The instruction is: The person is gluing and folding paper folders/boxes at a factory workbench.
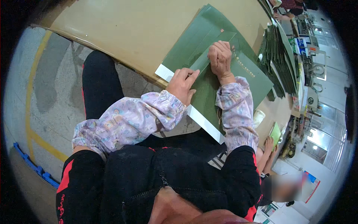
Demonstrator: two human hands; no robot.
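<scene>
A large dark green sheet of card (246,87) with white strips along its near edge lies on the table, creased and partly folded over. My right hand (220,59) is closed in a fist on the fold line near the sheet's middle; whether anything is inside it is hidden. Beside it, nearer the white edge, my left hand (182,85) rests on the green card, fingers stretched out and thumb apart. Patterned lilac sleeves cover both my forearms. Small gold print and a pinkish mark show on the card.
Right of the sheet stands a thick pile of folded green cards (278,56). A small white object (258,118) lies near my right sleeve. At the lower right, a co-worker's hands hold a light green piece (275,135). The tan table (123,33) ends along my left side.
</scene>
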